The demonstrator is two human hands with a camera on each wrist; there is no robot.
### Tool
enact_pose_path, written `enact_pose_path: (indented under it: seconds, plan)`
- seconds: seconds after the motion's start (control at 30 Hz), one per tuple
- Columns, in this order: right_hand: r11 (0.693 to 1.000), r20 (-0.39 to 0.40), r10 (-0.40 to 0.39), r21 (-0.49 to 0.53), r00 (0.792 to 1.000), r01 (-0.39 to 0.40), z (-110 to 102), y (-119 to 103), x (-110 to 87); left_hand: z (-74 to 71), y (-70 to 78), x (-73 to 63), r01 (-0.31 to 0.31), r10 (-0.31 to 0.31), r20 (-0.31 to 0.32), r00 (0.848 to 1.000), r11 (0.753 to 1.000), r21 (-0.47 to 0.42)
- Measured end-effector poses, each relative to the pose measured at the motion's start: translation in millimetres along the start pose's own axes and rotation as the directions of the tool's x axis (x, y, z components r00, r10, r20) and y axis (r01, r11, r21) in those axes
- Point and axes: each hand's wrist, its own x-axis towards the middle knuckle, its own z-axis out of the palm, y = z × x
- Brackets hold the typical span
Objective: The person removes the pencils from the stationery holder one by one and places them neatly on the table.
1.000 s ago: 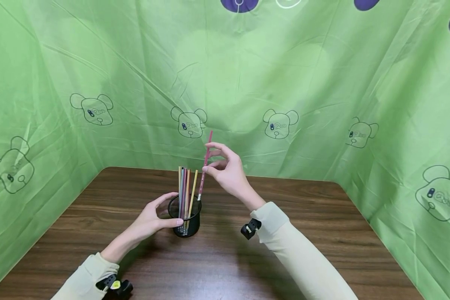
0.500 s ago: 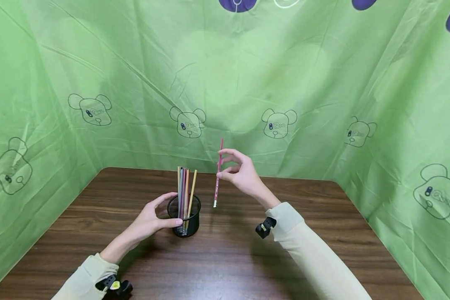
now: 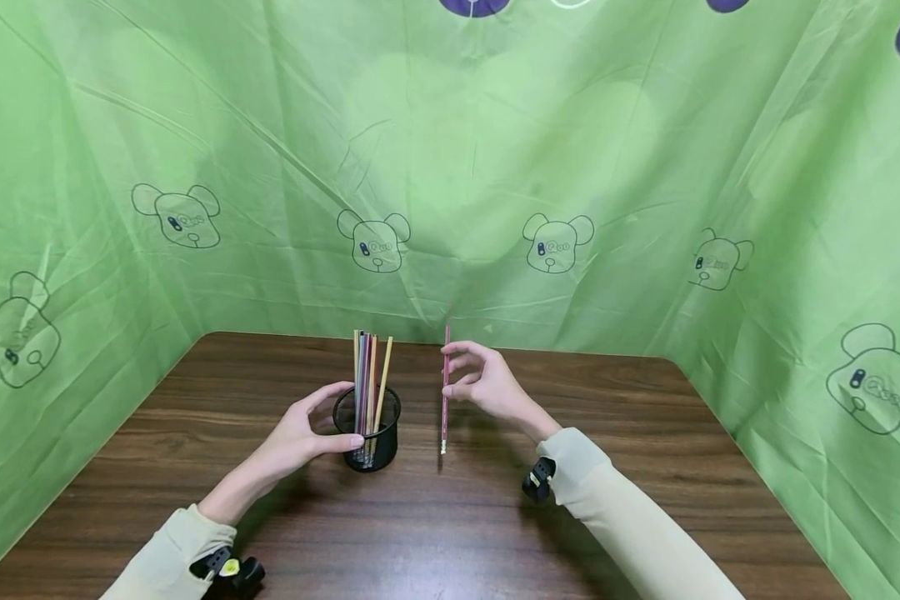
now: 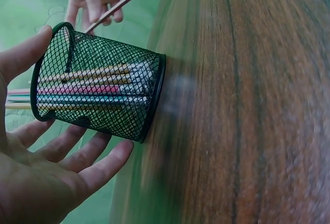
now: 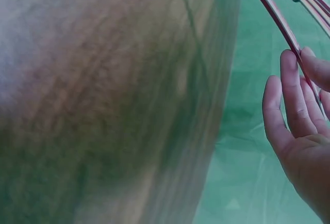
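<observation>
A black mesh pencil cup [image 3: 386, 448] stands upright on the table, with several pencils [image 3: 365, 375] leaning inside it. My left hand [image 3: 296, 437] holds the cup from the left, thumb at the near side of the rim and fingers around the far side. In the left wrist view, white eraser ends show through the mesh [image 4: 103, 87] near the base. To the right of the cup, my right hand [image 3: 491, 387] pinches a pink pencil [image 3: 445, 421] between thumb and fingers. The pencil [image 5: 278, 20] is nearly vertical, its white eraser end down, close over the table.
The dark brown wooden table [image 3: 450, 533] extends around both hands. A green curtain [image 3: 465, 167] with bear-head outlines hangs behind the table and along both sides. Each wrist carries a small black camera [image 3: 537, 481].
My right hand has drawn the pink pencil away from the cup to the right, then lowered it toward the table, turning it more upright. My left hand has stayed on the cup.
</observation>
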Motion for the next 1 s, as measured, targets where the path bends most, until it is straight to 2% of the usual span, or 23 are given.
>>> enact_pose_path:
  seconds: [0.37,0.67,1.0]
  plan:
    - [0.989,0.045,0.106,0.101,0.993,-0.11,16.8,18.5,-4.7,-7.6,-0.5,-0.9,0.015,-0.015,-0.003,1.0,1.0,-0.002]
    - [0.981,0.076,0.161,0.101,0.984,-0.168,24.3,30.1,-2.0,-8.0,-0.4,-1.3,0.017,-0.017,0.0,1.0,1.0,-0.003]
    - [0.964,0.106,0.229,0.114,0.968,-0.241,30.4,29.2,-6.4,-8.8,-1.5,-0.6,0.022,-0.022,-0.004,1.0,1.0,0.007]
